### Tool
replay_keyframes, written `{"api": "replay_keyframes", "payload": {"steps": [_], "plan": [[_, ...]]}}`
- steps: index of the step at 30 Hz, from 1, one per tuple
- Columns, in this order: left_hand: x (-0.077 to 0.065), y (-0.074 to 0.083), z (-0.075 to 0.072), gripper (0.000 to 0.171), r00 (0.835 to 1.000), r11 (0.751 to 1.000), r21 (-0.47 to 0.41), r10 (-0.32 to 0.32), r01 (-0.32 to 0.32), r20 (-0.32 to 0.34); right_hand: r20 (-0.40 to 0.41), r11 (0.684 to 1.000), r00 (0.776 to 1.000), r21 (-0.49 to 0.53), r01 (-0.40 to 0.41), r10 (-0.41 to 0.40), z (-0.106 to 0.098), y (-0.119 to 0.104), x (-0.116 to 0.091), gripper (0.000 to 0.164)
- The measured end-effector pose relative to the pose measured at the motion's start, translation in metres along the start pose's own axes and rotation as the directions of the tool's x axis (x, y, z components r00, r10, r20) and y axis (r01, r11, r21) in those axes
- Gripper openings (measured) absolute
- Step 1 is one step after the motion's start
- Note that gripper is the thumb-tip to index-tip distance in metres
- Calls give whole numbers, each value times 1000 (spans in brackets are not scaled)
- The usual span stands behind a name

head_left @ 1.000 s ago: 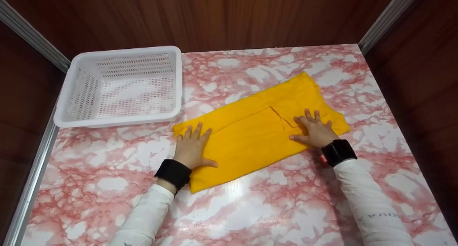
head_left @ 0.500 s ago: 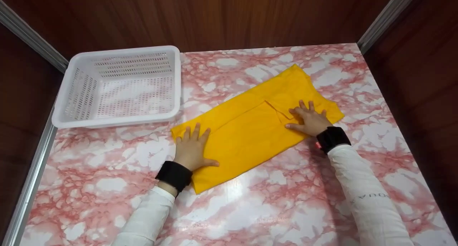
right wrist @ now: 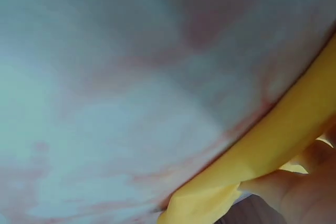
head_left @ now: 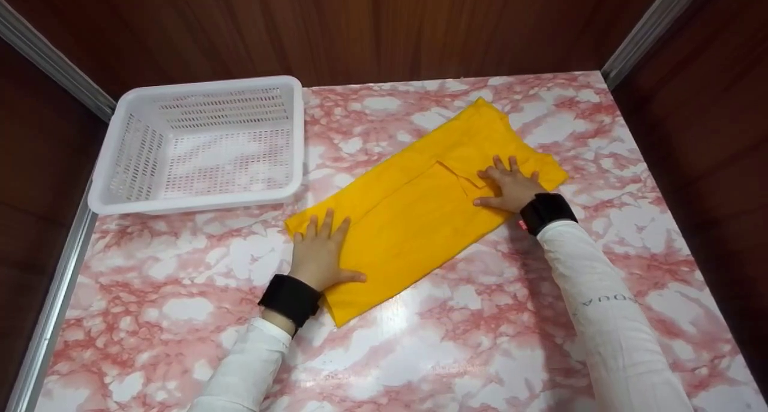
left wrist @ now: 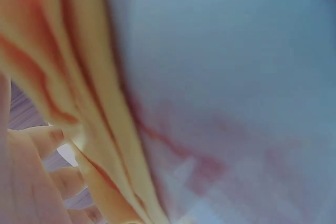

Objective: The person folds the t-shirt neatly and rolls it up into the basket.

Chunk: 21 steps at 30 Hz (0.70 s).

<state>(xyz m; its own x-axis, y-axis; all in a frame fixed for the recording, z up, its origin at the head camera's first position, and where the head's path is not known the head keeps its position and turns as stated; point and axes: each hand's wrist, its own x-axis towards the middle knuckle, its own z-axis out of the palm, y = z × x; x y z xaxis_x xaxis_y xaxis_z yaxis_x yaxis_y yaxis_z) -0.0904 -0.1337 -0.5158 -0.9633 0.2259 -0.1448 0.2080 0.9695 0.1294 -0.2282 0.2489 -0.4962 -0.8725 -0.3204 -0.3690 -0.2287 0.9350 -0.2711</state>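
A folded yellow garment [head_left: 408, 220] lies slantwise on the table, its far end up to the right. On its near left end rests my left hand [head_left: 318, 256], fingers spread and thumb out to the right. My right hand [head_left: 513, 187] presses on the far right part with spread fingers, beside a loose folded flap. In the left wrist view the garment's layered edge [left wrist: 100, 87] shows next to the fingers. The right wrist view has a yellow edge [right wrist: 252, 150] of the cloth along the tabletop, with part of the hand [right wrist: 299, 192] at lower right.
A white plastic basket [head_left: 297, 142] with slotted walls stands at the back left; nothing shows inside it. The table [head_left: 456, 352] has a pink and white marbled top. Dark wood panels [head_left: 384, 28] enclose its back and sides.
My right hand has slid away from me and a little left, and the garment's right end has swung with it. The left hand stays nearly in place.
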Motion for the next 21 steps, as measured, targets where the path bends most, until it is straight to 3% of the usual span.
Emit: {"api": "replay_keyframes", "payload": {"steps": [7, 14, 21], "plan": [[-7, 1, 1, 119, 1000, 1000, 19, -7, 7, 15, 30, 999, 1000, -36, 0, 1, -7, -3, 8, 78], [-11, 5, 1, 119, 1000, 999, 34, 1, -1, -11, 3, 999, 1000, -44, 19, -19, -5, -4, 11, 76], [-4, -5, -18, 107, 995, 998, 15, 63, -64, 76, -91, 1000, 996, -11, -8, 7, 10, -26, -4, 72]]}}
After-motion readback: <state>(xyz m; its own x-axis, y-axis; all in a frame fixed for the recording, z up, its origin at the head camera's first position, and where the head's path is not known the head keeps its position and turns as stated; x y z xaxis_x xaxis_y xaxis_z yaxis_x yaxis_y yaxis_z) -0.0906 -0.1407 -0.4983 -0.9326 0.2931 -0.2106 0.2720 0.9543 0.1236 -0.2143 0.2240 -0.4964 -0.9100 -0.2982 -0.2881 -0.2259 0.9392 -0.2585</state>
